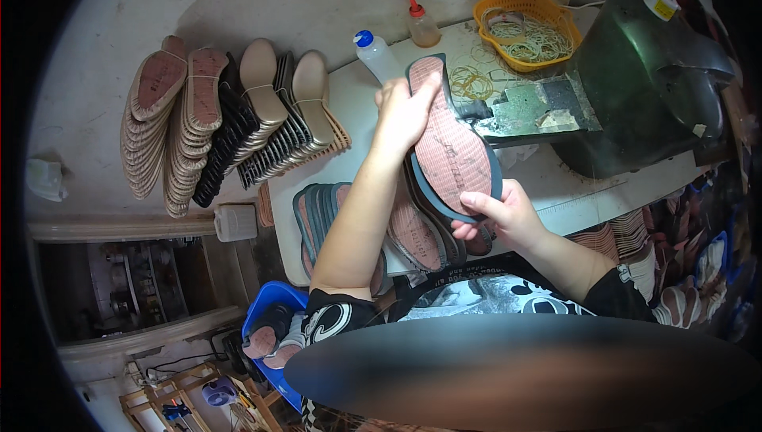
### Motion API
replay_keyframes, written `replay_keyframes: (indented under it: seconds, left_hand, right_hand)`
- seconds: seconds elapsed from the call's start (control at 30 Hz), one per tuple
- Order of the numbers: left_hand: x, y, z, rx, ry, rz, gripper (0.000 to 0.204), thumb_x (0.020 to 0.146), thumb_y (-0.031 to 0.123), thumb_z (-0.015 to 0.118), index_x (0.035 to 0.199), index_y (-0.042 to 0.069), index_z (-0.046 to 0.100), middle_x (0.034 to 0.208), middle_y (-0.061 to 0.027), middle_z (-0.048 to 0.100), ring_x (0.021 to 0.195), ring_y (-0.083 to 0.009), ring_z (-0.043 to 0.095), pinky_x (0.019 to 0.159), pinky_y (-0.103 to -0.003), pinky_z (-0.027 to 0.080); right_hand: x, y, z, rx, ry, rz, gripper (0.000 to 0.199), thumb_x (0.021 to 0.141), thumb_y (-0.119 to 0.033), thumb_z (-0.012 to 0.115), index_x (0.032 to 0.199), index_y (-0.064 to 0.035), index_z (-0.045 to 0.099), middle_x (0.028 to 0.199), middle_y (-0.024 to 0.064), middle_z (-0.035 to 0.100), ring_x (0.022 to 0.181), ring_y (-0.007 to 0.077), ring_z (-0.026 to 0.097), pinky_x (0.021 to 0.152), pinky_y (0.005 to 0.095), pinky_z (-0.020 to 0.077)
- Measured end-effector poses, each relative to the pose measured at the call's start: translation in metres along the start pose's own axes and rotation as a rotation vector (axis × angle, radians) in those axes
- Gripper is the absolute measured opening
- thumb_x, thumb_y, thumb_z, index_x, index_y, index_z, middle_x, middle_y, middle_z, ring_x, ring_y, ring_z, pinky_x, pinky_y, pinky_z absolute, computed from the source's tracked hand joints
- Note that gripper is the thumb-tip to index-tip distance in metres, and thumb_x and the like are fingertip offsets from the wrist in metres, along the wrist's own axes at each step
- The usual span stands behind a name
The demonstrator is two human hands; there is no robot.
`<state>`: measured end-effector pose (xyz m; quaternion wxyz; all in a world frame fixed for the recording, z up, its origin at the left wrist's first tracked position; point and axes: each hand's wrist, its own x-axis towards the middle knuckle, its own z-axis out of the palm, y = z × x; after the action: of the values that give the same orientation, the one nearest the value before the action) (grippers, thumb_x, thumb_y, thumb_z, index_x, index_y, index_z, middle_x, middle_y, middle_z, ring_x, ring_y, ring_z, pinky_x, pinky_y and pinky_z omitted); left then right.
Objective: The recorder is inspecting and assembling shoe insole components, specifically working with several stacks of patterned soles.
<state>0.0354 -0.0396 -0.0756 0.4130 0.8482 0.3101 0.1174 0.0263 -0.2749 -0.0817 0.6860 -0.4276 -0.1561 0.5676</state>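
A shoe insole (454, 142), pink and ribbed on top with a dark blue-grey layer showing round its edge, is held up at a tilt over the white table. My left hand (403, 111) is closed round its narrow heel end, the thumb lying on the pink face. At the wide toe end my right hand (506, 214) pinches the rim, thumb on top and fingers underneath. Below the held piece are more pink soles (414, 234) in a row and a stack of blue-grey soles (311, 214), partly covered by my left forearm.
A dark green machine (643, 75) stands right of my hands. Behind are an orange basket (484, 13) of pale bands, a red-tipped bottle (423, 31) and a blue-capped bottle (375, 55). Bundled insoles (205, 87) line the left wall. A blue bin (258, 305) holds soles.
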Motion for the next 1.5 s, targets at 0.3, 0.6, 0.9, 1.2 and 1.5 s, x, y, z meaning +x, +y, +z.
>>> replay_keyframes:
  seconds: [0.3,0.6,0.9,1.2,1.5]
  left_hand:
    - [0.021,0.024,-0.051,0.308,-0.743,0.577,0.059,0.058,0.047,0.082,0.104,0.016,0.063,0.122,-0.0033,0.057,0.13,-0.0253,0.039,0.111,-0.059,0.002]
    - [0.042,0.046,-0.057,0.34,-0.939,0.365,0.043,0.069,0.037,0.081,0.088,0.004,0.061,0.073,-0.0004,0.057,0.072,-0.0106,0.052,0.065,-0.027,0.044]
    - [0.033,0.023,-0.065,0.099,-0.979,0.175,0.036,0.077,0.032,0.076,0.093,0.004,0.06,0.08,0.0035,0.057,0.077,-0.007,0.05,0.069,-0.024,0.043]
    - [0.006,0.015,-0.074,-0.029,-0.832,0.055,0.03,0.082,0.028,0.073,0.09,0.003,0.058,0.08,0.0027,0.057,0.076,-0.0049,0.049,0.067,-0.022,0.043]
    - [-0.017,-0.005,-0.073,-0.074,-0.742,0.015,0.034,0.085,0.034,0.069,0.089,0.002,0.059,0.073,0.0007,0.059,0.067,-0.0048,0.051,0.059,-0.022,0.043]
  right_hand:
    - [0.028,-0.012,0.012,0.067,0.065,-0.058,0.029,0.093,-0.023,0.057,0.098,0.0046,0.064,0.079,0.0149,0.068,0.065,0.0191,0.068,0.058,0.0256,0.0543]
    - [0.041,0.001,0.027,0.192,0.136,-0.28,0.036,0.098,-0.024,0.051,0.116,0.0068,0.054,0.103,0.0151,0.065,0.087,0.0204,0.068,0.073,0.0275,0.0561]
    - [0.042,-0.017,0.025,0.204,0.135,-0.18,0.034,0.098,-0.021,0.051,0.117,0.0065,0.057,0.106,0.0156,0.065,0.089,0.0206,0.068,0.076,0.0267,0.057]
    - [0.047,-0.019,0.017,0.207,0.094,-0.168,0.042,0.099,-0.028,0.048,0.114,0.01,0.056,0.1,0.018,0.066,0.086,0.0227,0.069,0.074,0.0273,0.0581]
    - [0.044,-0.026,0.013,0.196,0.11,-0.058,0.032,0.092,-0.03,0.061,0.092,0.0012,0.064,0.086,0.0106,0.069,0.076,0.0156,0.068,0.069,0.0253,0.0569]
